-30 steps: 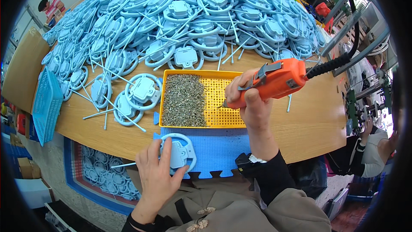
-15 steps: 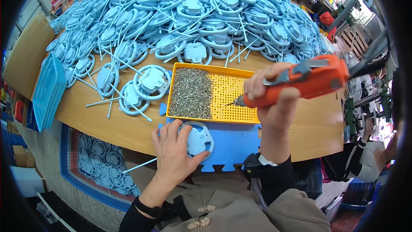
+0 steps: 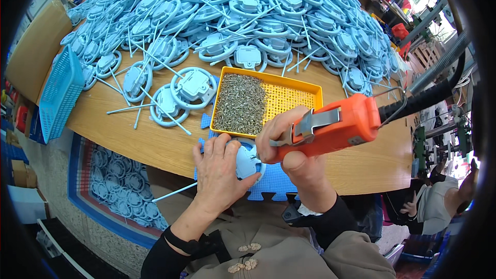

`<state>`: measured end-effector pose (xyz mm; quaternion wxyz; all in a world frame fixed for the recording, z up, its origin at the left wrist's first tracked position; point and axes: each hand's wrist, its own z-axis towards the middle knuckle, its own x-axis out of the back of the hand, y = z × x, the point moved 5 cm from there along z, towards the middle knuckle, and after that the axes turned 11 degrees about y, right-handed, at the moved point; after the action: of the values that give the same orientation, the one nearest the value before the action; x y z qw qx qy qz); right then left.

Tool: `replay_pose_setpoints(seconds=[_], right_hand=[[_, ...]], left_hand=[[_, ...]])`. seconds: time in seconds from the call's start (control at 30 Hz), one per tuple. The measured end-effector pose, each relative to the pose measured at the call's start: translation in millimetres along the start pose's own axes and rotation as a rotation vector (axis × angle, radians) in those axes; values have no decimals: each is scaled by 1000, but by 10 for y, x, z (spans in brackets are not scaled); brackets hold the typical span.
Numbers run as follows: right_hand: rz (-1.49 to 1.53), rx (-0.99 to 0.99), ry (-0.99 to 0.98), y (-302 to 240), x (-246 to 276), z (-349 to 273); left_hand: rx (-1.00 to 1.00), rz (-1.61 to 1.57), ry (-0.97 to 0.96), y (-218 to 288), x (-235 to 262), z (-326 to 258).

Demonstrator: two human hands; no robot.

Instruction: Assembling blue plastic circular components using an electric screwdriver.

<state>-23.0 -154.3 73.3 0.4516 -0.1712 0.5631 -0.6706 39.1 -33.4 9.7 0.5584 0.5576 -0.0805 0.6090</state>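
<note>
My left hand (image 3: 218, 173) presses a light blue plastic ring-shaped part (image 3: 245, 164) onto the blue foam mat (image 3: 279, 183). Its thumb lies along the near side and the fingers cover the left rim; a thin stick on the part points down left. In my right hand (image 3: 297, 168) is an orange electric screwdriver (image 3: 338, 124), fingers wrapped round its body. The driver's tip meets the right side of the part's centre box. Just beyond sits a yellow tray (image 3: 315, 90) with a heap of small metal screws (image 3: 238, 104) in its left half.
A large pile of similar light blue parts (image 3: 248, 8) covers the far side of the wooden table (image 3: 361, 163). A blue basket (image 3: 62, 95) stands at the left edge. Below left, a bin (image 3: 82, 196) holds more parts. A black cable (image 3: 429, 97) trails right from the screwdriver.
My right hand has brought the screwdriver left and down from over the tray to the part. The left hand still holds the part on the mat.
</note>
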Motion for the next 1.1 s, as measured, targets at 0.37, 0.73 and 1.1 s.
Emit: replay_pose_setpoints(seconds=[0.37, 0.73, 1.1], right_hand=[[16, 21, 48, 124, -87, -3], [251, 282, 16, -356, 443, 286], [66, 125, 209, 90, 843, 483]], left_hand=[[-28, -1, 59, -41, -10, 29], [5, 237, -68, -354, 1010, -323], [-291, 210, -153, -901, 627, 1415]])
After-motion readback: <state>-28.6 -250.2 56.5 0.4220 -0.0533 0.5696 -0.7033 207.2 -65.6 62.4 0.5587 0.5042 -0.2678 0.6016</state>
